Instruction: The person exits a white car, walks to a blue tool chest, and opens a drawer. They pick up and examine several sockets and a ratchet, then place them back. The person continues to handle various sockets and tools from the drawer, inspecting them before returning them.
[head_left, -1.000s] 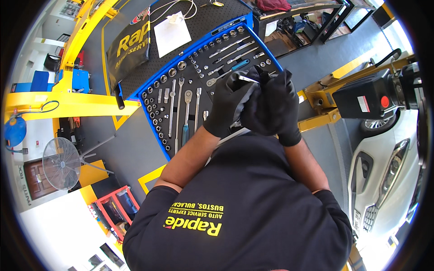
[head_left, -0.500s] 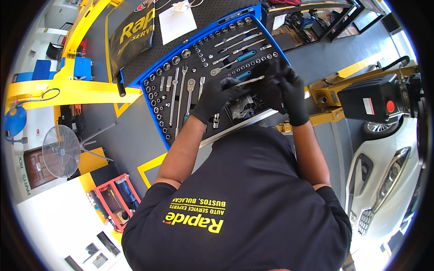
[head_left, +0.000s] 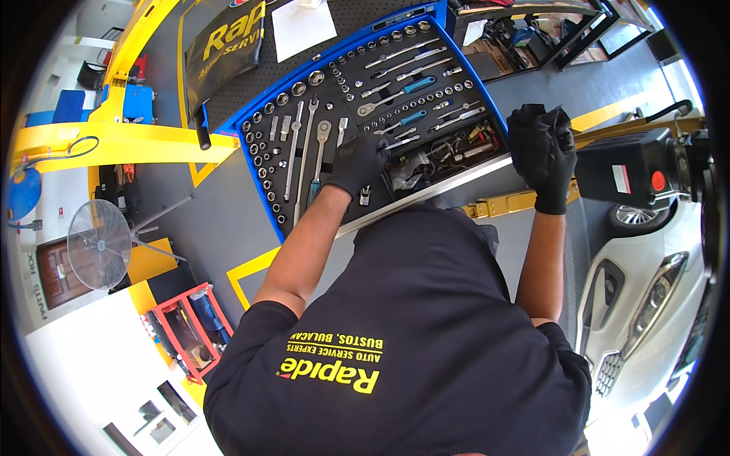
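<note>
My left hand (head_left: 357, 163), in a black glove, rests low over the foam tool tray (head_left: 356, 72) of a blue drawer. Its fingers are curled and closed at the end of a short silver bar-shaped tool (head_left: 404, 141), which lies at the tray's surface; the fingertips are partly hidden. Off the drawer's right side, my gloved right hand (head_left: 549, 171) is closed around a bunched black cloth (head_left: 538, 121). Close to the left hand are a ratchet (head_left: 322, 140) and a blue-handled screwdriver (head_left: 411, 119). Rows of sockets (head_left: 299, 88) line the tray's edges.
An open compartment (head_left: 456, 152) in the drawer holds loose small parts and a plastic bag. White paper (head_left: 303, 29) lies on the black cabinet top. A yellow lift arm (head_left: 152, 156) stands left, a black motor housing (head_left: 623, 169) and a white car (head_left: 639, 304) right.
My right hand has moved right with the black cloth, away from the left hand, uncovering the compartment. My left hand has brought the silver tool from above the drawer down to the tray.
</note>
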`<state>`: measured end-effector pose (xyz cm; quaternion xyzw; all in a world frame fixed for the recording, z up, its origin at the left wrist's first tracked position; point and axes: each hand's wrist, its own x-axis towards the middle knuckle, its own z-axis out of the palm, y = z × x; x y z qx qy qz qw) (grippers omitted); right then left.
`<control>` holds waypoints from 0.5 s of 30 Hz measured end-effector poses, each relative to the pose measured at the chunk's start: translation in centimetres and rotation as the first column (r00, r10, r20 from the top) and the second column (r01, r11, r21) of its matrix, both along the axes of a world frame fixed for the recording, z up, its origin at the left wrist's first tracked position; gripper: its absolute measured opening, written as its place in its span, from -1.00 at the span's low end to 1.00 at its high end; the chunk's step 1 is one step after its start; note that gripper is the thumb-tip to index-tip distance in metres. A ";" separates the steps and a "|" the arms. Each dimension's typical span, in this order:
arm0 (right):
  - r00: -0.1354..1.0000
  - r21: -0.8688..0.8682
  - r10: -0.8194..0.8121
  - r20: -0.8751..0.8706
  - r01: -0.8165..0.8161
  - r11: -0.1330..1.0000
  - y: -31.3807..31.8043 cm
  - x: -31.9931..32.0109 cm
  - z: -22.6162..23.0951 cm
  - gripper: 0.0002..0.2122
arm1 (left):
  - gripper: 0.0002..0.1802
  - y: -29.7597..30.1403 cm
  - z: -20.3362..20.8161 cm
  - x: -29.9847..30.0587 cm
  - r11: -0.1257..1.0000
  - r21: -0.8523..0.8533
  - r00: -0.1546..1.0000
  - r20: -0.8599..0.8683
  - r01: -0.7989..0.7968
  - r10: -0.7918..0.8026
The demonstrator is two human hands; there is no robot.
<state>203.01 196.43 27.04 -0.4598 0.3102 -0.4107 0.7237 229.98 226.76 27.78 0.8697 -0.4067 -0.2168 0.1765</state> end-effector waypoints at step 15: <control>0.946 -0.066 -0.224 -0.236 0.214 0.975 8.9 -6.2 -1.6 -0.73 | -0.71 0.6 0.0 2.6 0.928 -0.073 0.922 0.172 0.364 -0.348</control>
